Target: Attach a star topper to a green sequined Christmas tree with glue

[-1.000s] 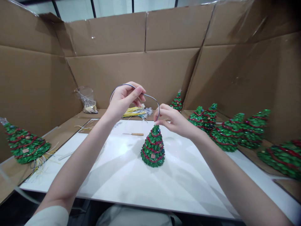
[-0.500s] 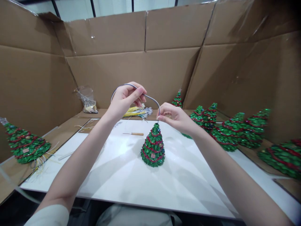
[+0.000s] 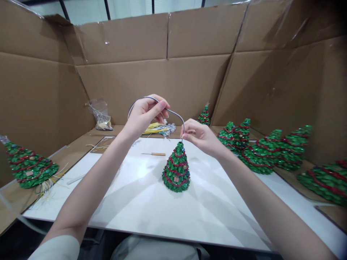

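Observation:
A small green Christmas tree (image 3: 176, 169) with red garlands stands upright in the middle of the white board (image 3: 151, 202). A thin grey cord (image 3: 176, 115) arches above it from one hand to the other. My left hand (image 3: 143, 115) is raised left of the tree, its fingers pinched on the cord's upper end. My right hand (image 3: 199, 135) is just above and to the right of the treetop, fingers closed on the cord's lower end, which reaches down to the tip of the tree.
Several finished trees (image 3: 267, 150) lie along the right edge, one more tree (image 3: 28, 166) at the left. A wooden-handled awl (image 3: 155, 154) lies on the board. Bundles of yellow and grey cords (image 3: 158, 129) and a plastic bag (image 3: 101, 115) sit at the back. Cardboard walls (image 3: 173, 72) enclose the space.
My right hand has lifted slightly off the treetop and shifted a little to the right, keeping the cord's end at the tip. My left hand and the tree have stayed put.

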A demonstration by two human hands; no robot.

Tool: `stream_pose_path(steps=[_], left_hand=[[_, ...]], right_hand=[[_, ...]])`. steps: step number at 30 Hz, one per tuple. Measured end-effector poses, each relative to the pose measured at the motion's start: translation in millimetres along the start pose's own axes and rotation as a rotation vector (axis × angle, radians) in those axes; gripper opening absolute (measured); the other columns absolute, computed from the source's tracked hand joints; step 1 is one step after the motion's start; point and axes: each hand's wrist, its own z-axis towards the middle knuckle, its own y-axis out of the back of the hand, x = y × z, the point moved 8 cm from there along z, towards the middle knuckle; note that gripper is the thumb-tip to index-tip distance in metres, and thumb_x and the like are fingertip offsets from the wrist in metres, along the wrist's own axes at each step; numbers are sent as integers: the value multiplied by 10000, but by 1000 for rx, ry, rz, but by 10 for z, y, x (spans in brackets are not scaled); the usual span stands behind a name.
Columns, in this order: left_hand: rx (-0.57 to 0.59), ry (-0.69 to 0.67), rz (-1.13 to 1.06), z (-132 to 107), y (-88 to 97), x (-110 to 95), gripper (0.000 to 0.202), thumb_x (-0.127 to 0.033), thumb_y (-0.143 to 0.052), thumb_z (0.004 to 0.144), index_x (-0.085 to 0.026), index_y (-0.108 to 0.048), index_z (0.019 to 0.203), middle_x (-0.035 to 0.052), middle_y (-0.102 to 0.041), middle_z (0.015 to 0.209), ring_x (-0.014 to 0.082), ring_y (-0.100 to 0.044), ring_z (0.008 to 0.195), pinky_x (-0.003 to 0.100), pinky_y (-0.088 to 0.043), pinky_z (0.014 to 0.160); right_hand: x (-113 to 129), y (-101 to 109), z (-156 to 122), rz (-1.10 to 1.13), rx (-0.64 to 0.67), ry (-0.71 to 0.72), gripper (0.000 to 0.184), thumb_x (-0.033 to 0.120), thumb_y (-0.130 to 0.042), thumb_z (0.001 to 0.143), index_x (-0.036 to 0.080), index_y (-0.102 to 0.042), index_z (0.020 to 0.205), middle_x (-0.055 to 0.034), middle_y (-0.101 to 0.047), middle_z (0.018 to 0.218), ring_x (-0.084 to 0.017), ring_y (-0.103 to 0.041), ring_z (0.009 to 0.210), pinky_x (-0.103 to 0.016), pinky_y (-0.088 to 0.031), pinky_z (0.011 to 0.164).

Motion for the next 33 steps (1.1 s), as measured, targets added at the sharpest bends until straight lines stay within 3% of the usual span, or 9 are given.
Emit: stream_pose_path(steps=[4,20,33], left_hand=[[-1,2,-11,-1,0,6,249,-358,-568,881,-125,-602,801,16,-617,654,66,-589,525,173,-516,526],[-7,15,25,-5,1,3,279,-393,-563,878,-128,-602,800,22,-617,659,70,-591,534,179,-519,537],[-3,20,20,-19,17,15,284,-401,-569,871,-128,-601,800,24,-616,664,73,-588,537,179,-508,529]], right_hand=[[24,-15,-3,-73,68,-21,86,243,-618,812,185,-619,749,-25,-481,834,-154,-514,775,-320,-438,746],[-7,-89,19,-75,103,25,116,183,-541,838,177,-567,726,-19,-465,822,-146,-509,757,-301,-433,720],[-3,-61,37,-116,154,-43,123,240,-590,822,183,-594,712,-26,-503,811,-151,-523,756,-300,-459,712]])
